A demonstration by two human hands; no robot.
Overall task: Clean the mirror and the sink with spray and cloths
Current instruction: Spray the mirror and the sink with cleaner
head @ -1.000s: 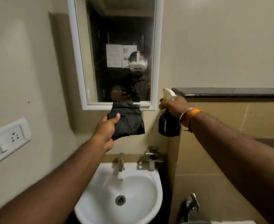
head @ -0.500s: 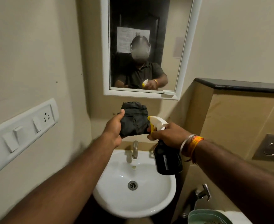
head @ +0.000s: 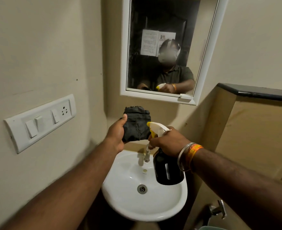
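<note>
My left hand [head: 117, 132] grips a folded dark grey cloth [head: 136, 123], held upright over the back of the sink. My right hand [head: 167, 141] holds a black spray bottle [head: 167, 170] with a white and yellow trigger head, its nozzle almost touching the cloth. Below both hands sits the white round sink [head: 120, 193] with a metal tap [head: 147, 154] partly hidden by the bottle. The white-framed mirror [head: 201, 63] hangs on the wall above and reflects a person holding the bottle.
A white switch and socket plate [head: 40, 120] is on the left wall. A dark ledge [head: 256, 92] tops the tiled partition on the right. A metal valve [head: 217, 210] sticks out low on the right, beside the sink.
The view has dropped and shifted, so the mirror sits higher right. My right hand brought the spray bottle left and down to the cloth. The cloth lowered away from the mirror's bottom edge.
</note>
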